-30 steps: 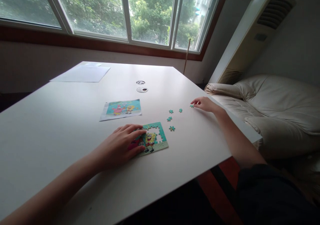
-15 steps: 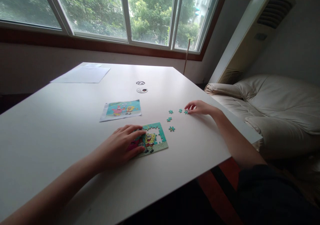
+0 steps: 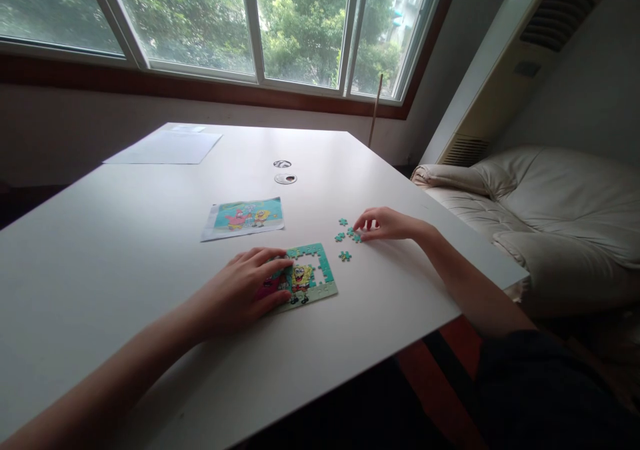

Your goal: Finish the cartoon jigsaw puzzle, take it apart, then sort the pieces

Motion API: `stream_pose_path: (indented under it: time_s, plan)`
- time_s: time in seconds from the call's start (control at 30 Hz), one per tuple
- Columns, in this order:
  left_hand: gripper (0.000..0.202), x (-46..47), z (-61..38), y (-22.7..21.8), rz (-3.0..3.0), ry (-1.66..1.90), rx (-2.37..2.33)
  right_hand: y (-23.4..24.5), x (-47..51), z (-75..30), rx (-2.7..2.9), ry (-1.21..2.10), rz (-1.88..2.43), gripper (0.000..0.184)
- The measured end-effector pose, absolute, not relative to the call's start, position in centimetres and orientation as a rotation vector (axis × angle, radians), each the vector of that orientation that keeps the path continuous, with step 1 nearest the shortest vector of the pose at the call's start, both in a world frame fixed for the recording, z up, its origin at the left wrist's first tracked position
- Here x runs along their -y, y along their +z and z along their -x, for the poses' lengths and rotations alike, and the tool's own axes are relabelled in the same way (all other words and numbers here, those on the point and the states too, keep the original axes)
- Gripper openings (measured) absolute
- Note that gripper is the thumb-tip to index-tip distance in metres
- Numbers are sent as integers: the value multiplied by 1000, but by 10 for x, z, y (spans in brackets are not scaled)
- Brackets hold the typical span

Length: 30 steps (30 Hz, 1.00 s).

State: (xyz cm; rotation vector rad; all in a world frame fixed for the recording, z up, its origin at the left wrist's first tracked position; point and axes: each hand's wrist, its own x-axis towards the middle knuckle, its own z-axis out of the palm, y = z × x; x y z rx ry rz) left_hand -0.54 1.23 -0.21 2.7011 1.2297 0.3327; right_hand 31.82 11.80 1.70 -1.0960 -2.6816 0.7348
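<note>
Puzzle partly under the flat left hand — right hand touching loose pieces, grip unclear.

The left forearm, bare, enters from 8 o'clock, its wrist nearly straight. The left hand lies palm down, fingers extended side by side toward 2 o'clock, the thumb parted from them and directed toward 3 o'clock. The right forearm emerges from a dark sleeve at 4 o'clock and runs toward 10 o'clock. Beyond the wrist, the right hand turns toward 9 o'clock, fingers bent, thumb slightly apart from them.
</note>
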Motion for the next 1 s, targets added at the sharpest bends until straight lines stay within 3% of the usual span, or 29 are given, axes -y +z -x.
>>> stream_pose_path:
  time_s: [0.33, 0.53, 1.0]
  plan:
    - [43, -12, 6, -2, -2702, 324, -1218, 20, -113, -314, 2629, 635, 1155, 20]
    - [43, -12, 6, -1, -2702, 322, -1210, 10, -114, -303, 2648, 551, 996, 25]
    - [36, -22, 14, -2, -2647, 488, -1283, 6, -119, -303, 2569, 647, 1119, 15]
